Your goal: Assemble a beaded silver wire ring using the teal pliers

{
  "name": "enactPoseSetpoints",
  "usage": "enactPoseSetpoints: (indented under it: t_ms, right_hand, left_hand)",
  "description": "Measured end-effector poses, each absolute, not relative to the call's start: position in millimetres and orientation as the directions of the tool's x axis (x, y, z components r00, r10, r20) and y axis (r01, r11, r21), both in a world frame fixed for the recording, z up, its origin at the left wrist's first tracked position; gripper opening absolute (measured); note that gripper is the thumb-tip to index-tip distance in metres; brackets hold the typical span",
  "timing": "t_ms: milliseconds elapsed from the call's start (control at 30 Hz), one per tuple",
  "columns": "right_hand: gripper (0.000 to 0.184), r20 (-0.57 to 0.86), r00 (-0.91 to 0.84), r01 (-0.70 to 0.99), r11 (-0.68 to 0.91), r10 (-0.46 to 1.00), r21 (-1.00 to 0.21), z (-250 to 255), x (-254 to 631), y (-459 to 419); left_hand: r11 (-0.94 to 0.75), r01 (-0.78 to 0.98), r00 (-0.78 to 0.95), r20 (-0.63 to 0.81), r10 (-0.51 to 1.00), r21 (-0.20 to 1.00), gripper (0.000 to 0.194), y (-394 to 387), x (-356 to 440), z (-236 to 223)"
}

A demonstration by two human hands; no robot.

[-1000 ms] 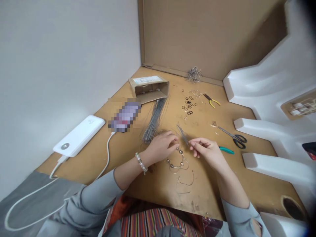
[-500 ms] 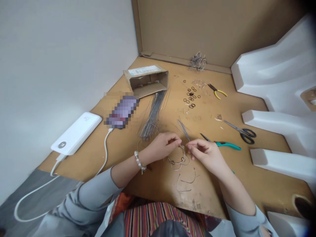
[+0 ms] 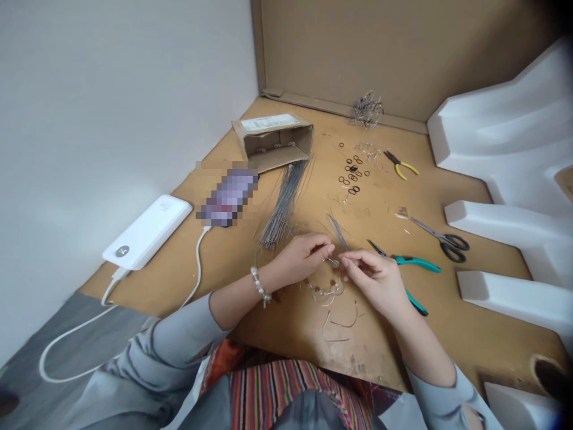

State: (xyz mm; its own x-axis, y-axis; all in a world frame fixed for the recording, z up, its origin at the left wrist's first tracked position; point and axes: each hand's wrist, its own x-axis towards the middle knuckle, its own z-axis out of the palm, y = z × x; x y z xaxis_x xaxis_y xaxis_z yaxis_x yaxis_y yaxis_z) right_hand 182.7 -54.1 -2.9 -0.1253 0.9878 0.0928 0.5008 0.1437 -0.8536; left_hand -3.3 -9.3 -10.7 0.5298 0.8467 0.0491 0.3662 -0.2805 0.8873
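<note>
Brown counter (image 3: 385,209) fills the corner, with a cardboard panel behind it and white foam (image 3: 486,227) along its right side. Between your two hands, near the counter's front, is one beaded wire loop (image 3: 332,283). Your left grip (image 3: 307,255) is pinched, thumb and forefinger together on the loop's wire. Your right grip (image 3: 375,275) is nearly closed just beside one bead; you can't tell from here whether it holds anything. A few thin wires (image 3: 337,232) lie by its fingertips.

Nearest you are two bent wire pieces (image 3: 338,340). You have two pliers: one yellow-handled pair (image 3: 397,162) and one teal-handled pair (image 3: 418,263), partly behind your right hand. One pair of scissors (image 3: 441,237) lies beyond. Over a dozen dark rings (image 3: 353,169) overlap farther back. On your left are one wire bundle (image 3: 282,209), one open box (image 3: 274,156), one phone (image 3: 230,197) and one power bank (image 3: 147,233).
</note>
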Motion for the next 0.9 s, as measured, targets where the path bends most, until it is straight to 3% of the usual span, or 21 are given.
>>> enactPoseSetpoints:
  t_ms: [233, 333, 500, 600, 900]
  right_hand:
    - [0.017, 0.187, -0.261, 0.653, 0.316, 0.947, -0.688, -3.4, 181.5, -54.7]
    - [0.017, 0.147, -0.242, 0.605, 0.267, 0.959, -0.750, -2.3, 182.0, -54.9]
    - [0.022, -0.047, -0.136, 0.375, 0.008, 0.990, -0.927, 0.3, 182.2, -53.0]
    - [0.023, -0.109, -0.118, 0.297, -0.070, 0.987, -0.952, 1.5, 181.3, -52.1]
    - [0.025, -0.153, -0.160, 0.259, -0.108, 0.975, -0.960, 4.4, 180.0, -52.6]
  left_hand:
    - [-0.277, 0.370, 0.520, 0.049, 0.853, 0.887, 0.027, -9.6, -2.9, -8.6]
    - [-0.281, 0.374, 0.523, 0.049, 0.851, 0.884, 0.027, -9.4, -2.3, -8.0]
    - [-0.306, 0.369, 0.556, 0.055, 0.829, 0.877, 0.028, -10.3, -2.5, -6.6]
    - [-0.310, 0.351, 0.550, 0.074, 0.832, 0.884, 0.023, -11.2, -3.8, -5.5]
    - [-0.357, 0.277, 0.608, 0.125, 0.784, 0.892, 0.012, -14.6, -3.8, -2.2]
